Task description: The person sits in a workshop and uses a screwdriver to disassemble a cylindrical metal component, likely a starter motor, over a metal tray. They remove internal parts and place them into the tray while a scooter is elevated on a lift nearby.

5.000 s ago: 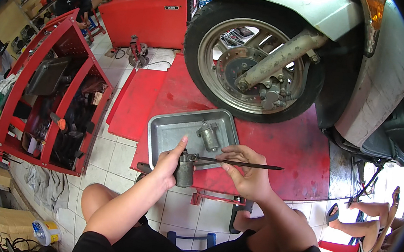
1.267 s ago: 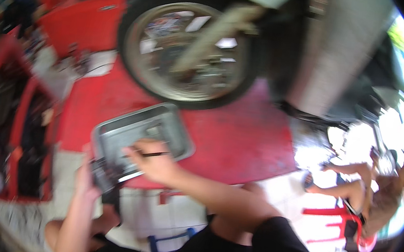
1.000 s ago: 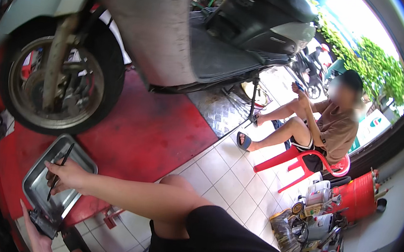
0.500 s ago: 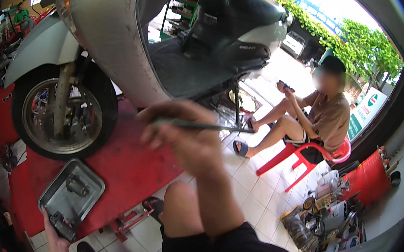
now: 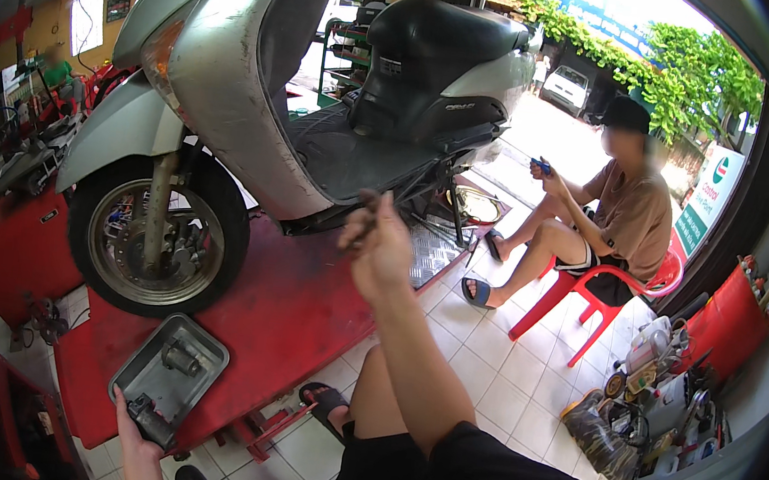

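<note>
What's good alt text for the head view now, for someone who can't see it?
A person's left hand holds a dark metal cylinder by a metal tray with another metal part inside, their blurred right hand raised. Beyond stands a silver scooter on a red platform; another person sits on a red chair.

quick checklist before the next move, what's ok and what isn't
1. Metal cylinder held in the left hand: ok
2. Tray resting on the red platform: ok
3. Second cylinder lying inside the tray: ok
4. Right hand securely gripping a tool: cannot tell, the fingers are blurred
5. Seated person apart from both hands: ok
</note>
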Demonstrator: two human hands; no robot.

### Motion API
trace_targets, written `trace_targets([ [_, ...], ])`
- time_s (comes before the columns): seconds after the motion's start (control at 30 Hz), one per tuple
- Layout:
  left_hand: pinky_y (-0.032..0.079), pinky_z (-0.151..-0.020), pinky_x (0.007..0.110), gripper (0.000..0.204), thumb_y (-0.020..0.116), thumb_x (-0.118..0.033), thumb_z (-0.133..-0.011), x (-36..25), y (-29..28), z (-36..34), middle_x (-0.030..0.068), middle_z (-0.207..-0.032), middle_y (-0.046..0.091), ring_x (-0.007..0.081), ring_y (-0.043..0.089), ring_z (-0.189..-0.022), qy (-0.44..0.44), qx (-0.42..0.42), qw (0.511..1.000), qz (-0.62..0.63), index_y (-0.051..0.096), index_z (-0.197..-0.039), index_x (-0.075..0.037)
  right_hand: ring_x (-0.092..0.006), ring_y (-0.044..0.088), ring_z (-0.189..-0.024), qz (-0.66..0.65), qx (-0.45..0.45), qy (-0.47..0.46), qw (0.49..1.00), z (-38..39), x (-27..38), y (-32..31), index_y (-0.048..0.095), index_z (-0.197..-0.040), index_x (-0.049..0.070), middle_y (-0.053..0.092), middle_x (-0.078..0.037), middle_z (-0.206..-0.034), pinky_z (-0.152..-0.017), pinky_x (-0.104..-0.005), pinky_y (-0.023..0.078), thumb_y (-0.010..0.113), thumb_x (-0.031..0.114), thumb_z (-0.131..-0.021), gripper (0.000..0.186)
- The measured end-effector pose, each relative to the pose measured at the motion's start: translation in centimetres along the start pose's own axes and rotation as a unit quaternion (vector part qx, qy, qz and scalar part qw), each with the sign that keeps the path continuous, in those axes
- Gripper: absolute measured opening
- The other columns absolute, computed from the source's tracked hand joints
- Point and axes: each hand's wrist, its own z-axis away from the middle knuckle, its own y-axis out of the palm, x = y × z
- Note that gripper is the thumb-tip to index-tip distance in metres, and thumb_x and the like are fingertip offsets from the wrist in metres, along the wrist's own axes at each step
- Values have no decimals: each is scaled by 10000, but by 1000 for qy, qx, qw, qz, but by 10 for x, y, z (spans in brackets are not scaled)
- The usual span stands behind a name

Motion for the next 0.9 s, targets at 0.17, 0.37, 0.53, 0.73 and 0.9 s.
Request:
trace_targets([
  [0.17, 468, -560, 294, 558, 684, -694, -761, -6, 12, 14, 15, -768, 584, 160, 533, -611, -4, 4, 1000, 3, 621, -866, -150, -144, 439, -605, 2, -5, 170, 985, 24, -104, 4, 535, -1110, 58, 449, -14, -633, -596, -319, 396, 422, 473, -1022, 439],
  [0.37, 467, -564, 280, 546, 698, -685, -755, 0, 20, 18, 10, -732, 589, 155, 540, -609, -21, 31, 999, 2, 631, -858, -153, -97, 318, -520, -104, -44, 254, 961, 37, -77, 8, 559, -1001, 118, 328, 40, -570, -502, -270, 284, 506, 401, -999, 288],
  [0.53, 465, -562, 279, 542, 710, -664, -759, -1, 5, -3, 7, -734, 600, 145, 558, -607, -12, 7, 1000, 7, 630, -859, -138, -123, 422, -620, -89, -91, 54, 990, -5, -31, 22, 544, -1081, 117, 453, 13, -697, -594, -302, 362, 446, 391, -1025, 296],
  [0.73, 461, -529, 279, 533, 703, -666, -762, 6, -8, -16, -3, -728, 591, 144, 546, -572, 2, -8, 1000, -8, 619, -860, -149, -128, 431, -557, -72, -57, 41, 995, -33, -24, -3, 510, -1051, 58, 475, -17, -659, -510, -281, 365, 390, 406, -1049, 369],
  [0.9, 469, -488, 287, 538, 697, -681, -755, 14, 4, -14, -4, -691, 589, 151, 538, -514, -33, -36, 998, -28, 599, -798, -154, -95, 279, -470, -45, -126, 65, 989, -51, -27, -54, 508, -994, 94, 319, 37, -561, -432, -259, 237, 438, 319, -1035, 239],
])
